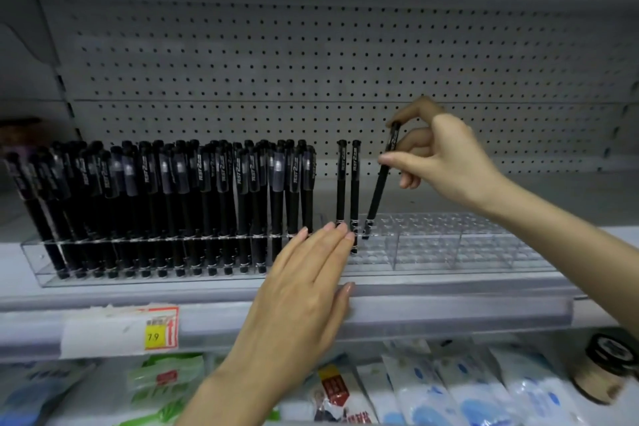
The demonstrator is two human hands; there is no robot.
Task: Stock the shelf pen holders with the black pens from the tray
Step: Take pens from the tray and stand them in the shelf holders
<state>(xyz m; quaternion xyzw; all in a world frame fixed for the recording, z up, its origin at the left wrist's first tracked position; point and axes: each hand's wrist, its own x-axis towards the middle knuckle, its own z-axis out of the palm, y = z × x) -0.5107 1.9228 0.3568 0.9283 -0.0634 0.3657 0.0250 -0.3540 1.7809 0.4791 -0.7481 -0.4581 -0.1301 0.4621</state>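
At the far left the clear pen holder (pixel 38 258) on the shelf (pixel 207 297) is packed with black pens (pixel 155 204), all standing upright in tight rows; below the shelf edge a yellow price tag (pixel 160 334) is stuck on the strip. More to the middle, the left hand (pixel 304 290) lies flat and open, holding nothing; its fingertips (pixel 340 228) touch the front of the holder just beside the last full row, as if to steady it. Just right of the full rows two single pens (pixel 347 190) stand upright in their holes. Then comes the pen in hand (pixel 380 183); its long axis is tilted, the cap end leaning to the right and the lower tip already at a hole, just right of the two single pens. The right hand (pixel 446 162) pinches this pen near the cap between thumb and index finger; so the right hand is clearly the nearer one. I judge that the next move must bring the cap leftward until the pen is vertical, then push down. Further right the second holder (pixel 484 245) has only empty holes; the tray is not in view.
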